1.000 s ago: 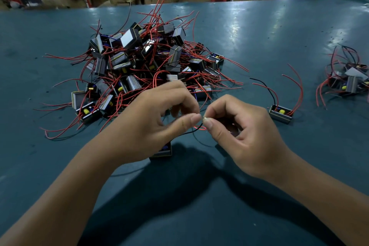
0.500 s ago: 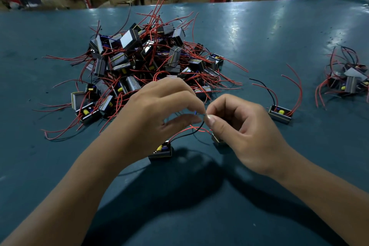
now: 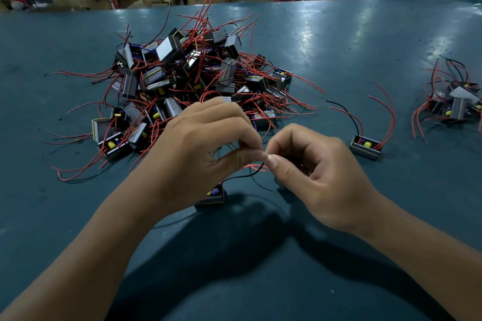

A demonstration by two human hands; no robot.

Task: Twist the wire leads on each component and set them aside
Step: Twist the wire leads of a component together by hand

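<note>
- We are pinching the leads (image 3: 254, 168) of one component (image 3: 212, 197) between our left hand (image 3: 203, 148) and right hand (image 3: 320, 177); it is lying under the left hand.
- A big pile (image 3: 187, 81) is waiting behind.
- A small group (image 3: 453, 101) is lying far right, probably finished.
- Most work is remaining.

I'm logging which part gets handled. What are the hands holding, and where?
Both the left hand and right hand pinch the wire leads of one component; the grip is near the lead tips.
</note>
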